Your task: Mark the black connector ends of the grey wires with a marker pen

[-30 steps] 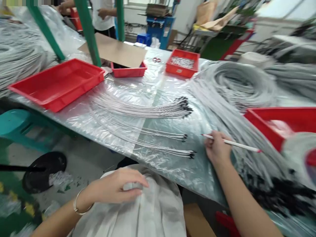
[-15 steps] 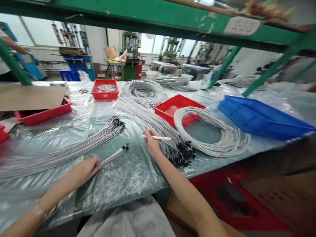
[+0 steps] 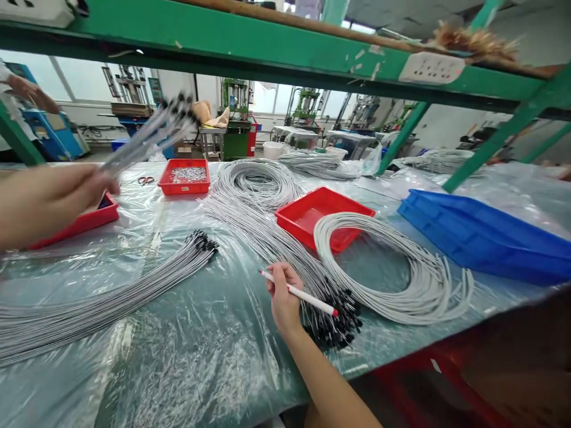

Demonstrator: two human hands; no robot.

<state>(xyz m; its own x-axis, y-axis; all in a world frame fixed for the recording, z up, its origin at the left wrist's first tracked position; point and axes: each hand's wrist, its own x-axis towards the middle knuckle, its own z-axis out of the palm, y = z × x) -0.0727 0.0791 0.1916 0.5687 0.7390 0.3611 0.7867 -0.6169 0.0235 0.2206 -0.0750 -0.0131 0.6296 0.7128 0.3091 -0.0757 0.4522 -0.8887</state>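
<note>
Raised at the left, my left hand (image 3: 57,199) is closed around a small bunch of grey cables (image 3: 145,139) with black ends, blurred by motion. My right hand (image 3: 285,294) pinches a white marker pen (image 3: 310,298) with red ends, held across the fingers. It is beside a thick bundle of grey cables (image 3: 259,232) whose black connectors (image 3: 336,318) fan out near the table's front edge. Below my left hand, another bundle of grey cables (image 3: 134,297) lies on the plastic-covered table, its black tips pointing right.
Coiled cables (image 3: 419,291) lie at the right, partly over a red tray (image 3: 298,217). Behind are a blue bin (image 3: 486,238), another cable coil (image 3: 256,181), a red tray of small parts (image 3: 184,189) and scissors (image 3: 145,180). A green shelf beam (image 3: 267,44) crosses above. A person's hand (image 3: 33,92) shows far left.
My left hand has lifted the small bunch of cables off the table, up and to the left. My right hand still holds the marker, now tilted more. The view has shifted slightly.
</note>
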